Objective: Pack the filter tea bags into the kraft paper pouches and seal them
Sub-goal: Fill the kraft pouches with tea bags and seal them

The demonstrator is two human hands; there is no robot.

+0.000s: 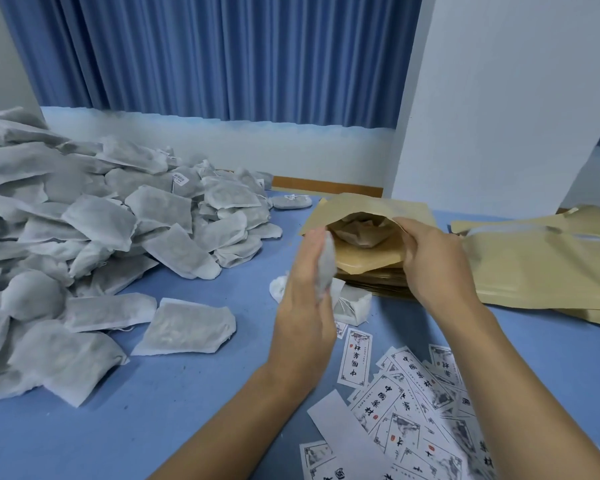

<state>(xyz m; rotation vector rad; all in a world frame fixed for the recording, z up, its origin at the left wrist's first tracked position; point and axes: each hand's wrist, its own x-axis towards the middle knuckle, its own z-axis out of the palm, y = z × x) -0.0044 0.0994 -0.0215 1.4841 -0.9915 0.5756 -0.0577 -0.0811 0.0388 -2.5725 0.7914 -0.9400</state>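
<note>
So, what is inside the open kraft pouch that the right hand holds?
At least one filter tea bag shows in the pouch mouth; the kraft paper covers whatever lies deeper.

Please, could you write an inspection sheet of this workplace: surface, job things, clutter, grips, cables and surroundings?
Surface: blue table, largely covered.
Job's things: big tea bag pile at left; open kraft pouch with bags already inside, on a pouch stack; more pouches at right.
Clutter: printed labels scattered near right; loose bags beside the left hand.
Grips: left hand holds one tea bag at the pouch mouth; right hand pinches the pouch lip open.
Cables: nothing seen.
Surroundings: blue curtain, white wall.
</note>
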